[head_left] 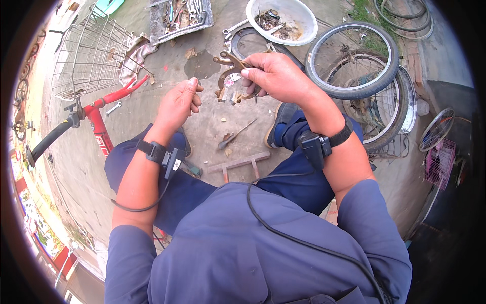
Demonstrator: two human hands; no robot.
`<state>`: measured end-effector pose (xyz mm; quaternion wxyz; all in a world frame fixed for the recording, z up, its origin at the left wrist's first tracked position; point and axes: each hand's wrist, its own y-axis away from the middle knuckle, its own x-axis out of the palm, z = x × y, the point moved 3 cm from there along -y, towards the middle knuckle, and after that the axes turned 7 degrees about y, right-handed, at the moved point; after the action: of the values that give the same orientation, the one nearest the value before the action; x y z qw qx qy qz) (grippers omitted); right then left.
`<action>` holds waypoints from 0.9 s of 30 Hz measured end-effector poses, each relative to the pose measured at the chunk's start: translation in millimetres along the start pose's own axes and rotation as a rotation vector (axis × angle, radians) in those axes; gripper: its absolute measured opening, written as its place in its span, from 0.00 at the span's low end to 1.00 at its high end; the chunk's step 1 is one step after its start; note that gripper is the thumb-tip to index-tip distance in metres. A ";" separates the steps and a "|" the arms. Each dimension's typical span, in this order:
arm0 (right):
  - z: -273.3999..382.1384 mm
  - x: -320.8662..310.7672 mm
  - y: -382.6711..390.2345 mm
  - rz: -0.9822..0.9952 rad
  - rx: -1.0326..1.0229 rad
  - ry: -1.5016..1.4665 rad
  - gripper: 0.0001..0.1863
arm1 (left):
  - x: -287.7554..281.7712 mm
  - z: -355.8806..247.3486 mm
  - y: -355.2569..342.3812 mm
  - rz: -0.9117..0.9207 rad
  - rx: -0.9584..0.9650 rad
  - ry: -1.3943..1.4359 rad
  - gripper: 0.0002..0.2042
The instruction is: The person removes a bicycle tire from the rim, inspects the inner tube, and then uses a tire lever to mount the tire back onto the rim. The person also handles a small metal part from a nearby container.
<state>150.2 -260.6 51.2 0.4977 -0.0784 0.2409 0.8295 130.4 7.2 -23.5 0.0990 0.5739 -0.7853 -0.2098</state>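
Observation:
My right hand [283, 76] grips a rusty bicycle brake caliper [223, 80], with its curved arms and brake pads hanging to the left of my fingers. My left hand [177, 105] is closed, thumb against the curled fingers, a short way left of the caliper and apart from it. Whatever may be in that pinch is too small to make out. Below the hands, between my feet, a screwdriver [237, 135] lies on the concrete. A small wrench [114, 108] lies farther left.
On the left stand a red bicycle frame [99, 126] and a wire basket [91, 63]. Beyond my hands are a tool tray [188, 33] and a white basin [307, 35] with small parts. Bicycle wheels [389, 76] lie at right. A low wooden stool [240, 162] is near my knees.

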 end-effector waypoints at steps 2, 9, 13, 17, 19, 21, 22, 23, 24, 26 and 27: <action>1.3 -1.1 4.7 -0.016 -0.012 -0.059 0.13 | 5.7 17.9 3.7 0.040 -0.048 -0.078 0.25; 12.0 -2.1 20.8 -0.031 -0.129 -0.090 0.10 | 73.3 114.3 46.9 0.299 -0.451 -0.121 0.26; 16.1 -2.0 24.8 -0.014 -0.144 -0.103 0.10 | 120.9 158.7 79.4 0.606 -0.750 -0.028 0.32; 14.5 -4.9 23.0 -0.069 -0.177 -0.112 0.08 | 132.1 176.6 87.0 0.831 -0.949 -0.034 0.35; 10.0 -9.1 16.1 -0.024 -0.174 -0.091 0.09 | 134.2 180.4 88.1 0.930 -1.023 -0.031 0.35; 5.7 -12.6 7.2 -0.016 -0.184 -0.053 0.10 | 134.6 183.3 87.8 0.963 -1.080 0.015 0.35; 3.3 -15.2 1.4 -0.016 -0.186 -0.054 0.10 | 134.4 184.7 86.6 0.990 -1.070 0.005 0.35; 1.0 -18.1 -4.0 -0.014 -0.183 -0.047 0.10 | 134.6 185.9 86.0 1.019 -1.074 0.019 0.35; -0.8 -20.2 -9.6 -0.013 -0.182 -0.037 0.10 | 134.9 187.5 83.8 1.038 -1.100 0.042 0.36; -4.5 -21.8 -20.6 -0.023 -0.128 -0.060 0.10 | 135.8 189.7 79.6 1.030 -1.114 0.051 0.34; -5.8 -22.7 -26.5 -0.034 -0.137 -0.037 0.10 | 136.5 190.3 77.9 1.040 -1.124 0.060 0.34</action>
<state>183.6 -271.0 46.0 0.5095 -0.1011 0.1730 0.8368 -56.0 -60.8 -170.4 0.4836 -0.0007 -0.7264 -0.4884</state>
